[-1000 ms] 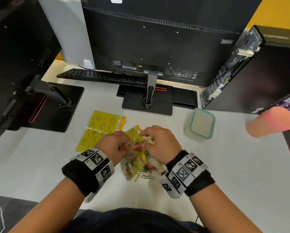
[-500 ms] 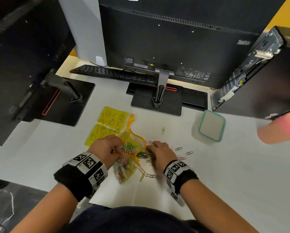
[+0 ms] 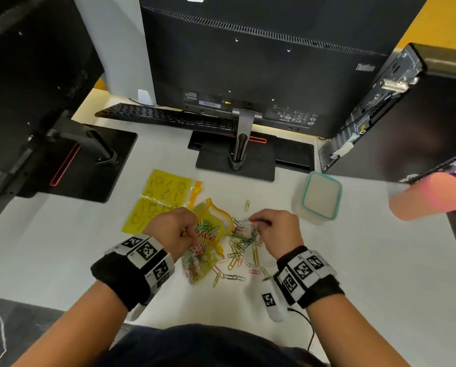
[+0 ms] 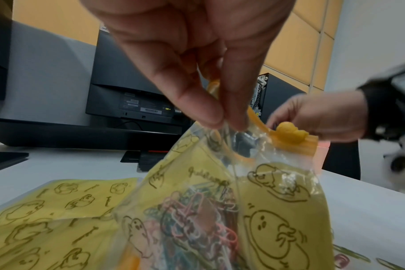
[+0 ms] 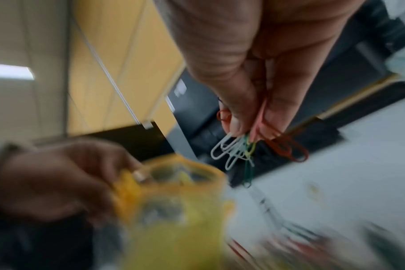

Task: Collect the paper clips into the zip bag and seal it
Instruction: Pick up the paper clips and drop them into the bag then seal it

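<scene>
A yellow zip bag (image 3: 208, 234) (image 4: 278, 210) (image 5: 173, 210) with an orange zip strip stands with its mouth gaping, several coloured paper clips inside. My left hand (image 3: 174, 231) (image 4: 210, 102) pinches the bag's near rim and holds it up. My right hand (image 3: 274, 229) (image 5: 250, 113) pinches a bunch of paper clips (image 5: 250, 146) just right of the bag's mouth, lifted off the table. Several loose paper clips (image 3: 237, 255) lie scattered on the white table (image 3: 354, 274) below and between my hands; one yellow paper clip (image 3: 247, 205) lies farther back.
A second flat yellow zip bag (image 3: 160, 200) lies behind my left hand. A lidded clear box (image 3: 319, 200) with a teal rim stands at the right, a pink cylinder (image 3: 428, 197) farther right. Monitor stands (image 3: 235, 160), a keyboard (image 3: 166, 117) and a computer case (image 3: 396, 115) line the back.
My right hand went down onto the loose clips beside the bag, gathered a bunch, and now lifts them next to the bag's mouth. My left hand kept hold of the bag's rim.
</scene>
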{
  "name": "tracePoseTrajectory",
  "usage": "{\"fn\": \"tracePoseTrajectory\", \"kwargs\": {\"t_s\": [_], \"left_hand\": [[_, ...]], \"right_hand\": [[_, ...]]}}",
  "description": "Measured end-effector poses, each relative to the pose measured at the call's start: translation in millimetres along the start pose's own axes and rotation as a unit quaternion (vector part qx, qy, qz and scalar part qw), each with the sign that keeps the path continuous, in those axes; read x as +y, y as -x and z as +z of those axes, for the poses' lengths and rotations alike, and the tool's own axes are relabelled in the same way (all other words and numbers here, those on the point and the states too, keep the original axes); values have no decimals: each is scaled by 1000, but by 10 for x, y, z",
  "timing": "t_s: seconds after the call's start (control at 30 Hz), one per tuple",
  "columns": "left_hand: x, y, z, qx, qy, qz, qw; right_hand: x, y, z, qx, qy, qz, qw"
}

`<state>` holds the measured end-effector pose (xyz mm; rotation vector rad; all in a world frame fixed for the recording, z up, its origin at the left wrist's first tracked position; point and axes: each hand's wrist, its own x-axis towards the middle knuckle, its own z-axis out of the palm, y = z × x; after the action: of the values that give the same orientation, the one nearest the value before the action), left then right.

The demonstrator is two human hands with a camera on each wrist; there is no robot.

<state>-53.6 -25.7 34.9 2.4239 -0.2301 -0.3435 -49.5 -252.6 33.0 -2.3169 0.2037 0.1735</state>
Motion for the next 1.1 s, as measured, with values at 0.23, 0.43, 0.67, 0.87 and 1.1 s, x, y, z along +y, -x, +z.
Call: {"fn": "tracePoseTrajectory", "kwargs": {"t_s": [0.23,0.43,0.67,0.87,1.1], "left_hand": [[158,-93,25,-10,-2,19,1000],[113,-111,19,-4,-9,19,1000],[78,-72,-1,-3,0,26,1000],[79,-78,-41,-6,-7,19,1000],[-45,7,-132,4,0,5,1000]], "right_hand": [[-474,70,25,-79,-60,-44,994],[211,202,-171,-42,-21,55,997],[809,618,97,-124,121,124,977],[371,-38,320,-144,139,3,980],[288,-355,566,-231,293,-82,924]]}}
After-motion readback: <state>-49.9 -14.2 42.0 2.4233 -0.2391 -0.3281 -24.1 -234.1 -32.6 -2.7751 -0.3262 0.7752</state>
